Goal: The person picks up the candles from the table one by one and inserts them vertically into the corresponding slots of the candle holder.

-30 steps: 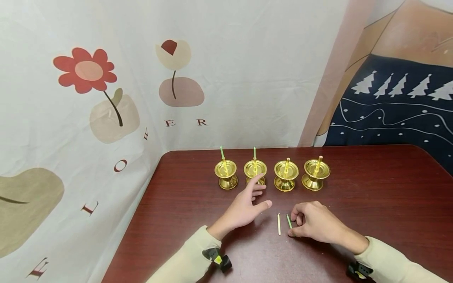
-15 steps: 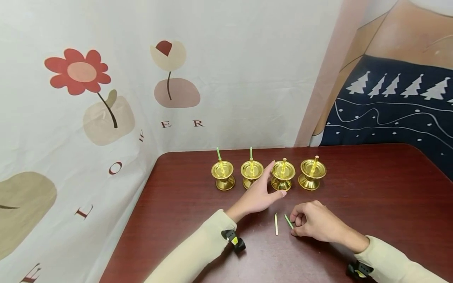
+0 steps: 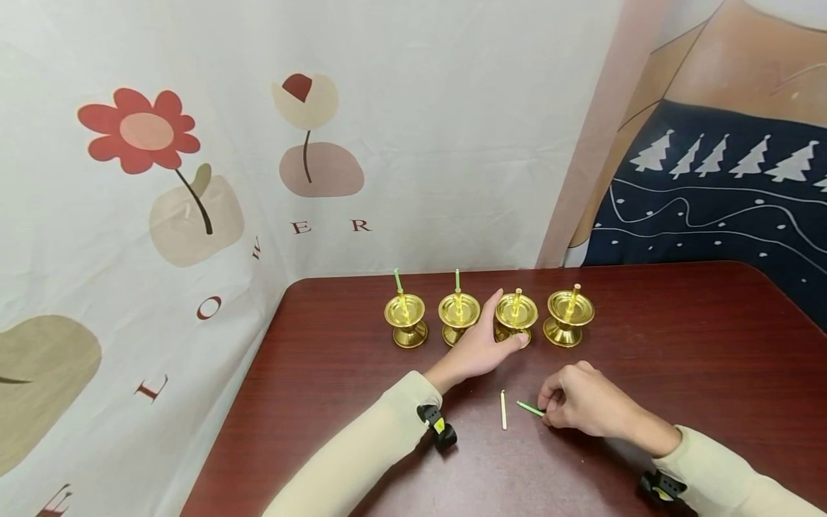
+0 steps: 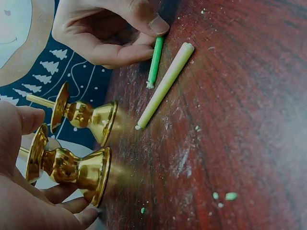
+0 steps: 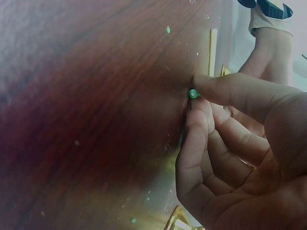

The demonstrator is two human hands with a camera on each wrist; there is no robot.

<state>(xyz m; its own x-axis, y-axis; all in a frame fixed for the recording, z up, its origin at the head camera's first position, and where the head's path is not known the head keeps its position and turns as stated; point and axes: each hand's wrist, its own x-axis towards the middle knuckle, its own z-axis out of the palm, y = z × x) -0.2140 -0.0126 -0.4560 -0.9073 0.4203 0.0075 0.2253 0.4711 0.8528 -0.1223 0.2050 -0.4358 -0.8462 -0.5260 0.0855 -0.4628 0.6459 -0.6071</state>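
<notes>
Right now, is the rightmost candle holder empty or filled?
Empty: the rightmost holder shows only its bare gold stem, nothing standing in it.

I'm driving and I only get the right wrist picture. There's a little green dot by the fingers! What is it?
Observer: It's one end of a green candle. The left wrist view shows its length, with the right hand pinching it.
Operator: What's the other hand doing?
Observer: In the head view, the left hand is at the third holder from the left, thumb and fingers spread around it. I can't tell whether they touch.
Operator: Do any holders have candles in them?
Observer: Yes. The head view shows a standing candle in the leftmost holder and another in the second holder; the third and the rightmost holder have none.
</notes>
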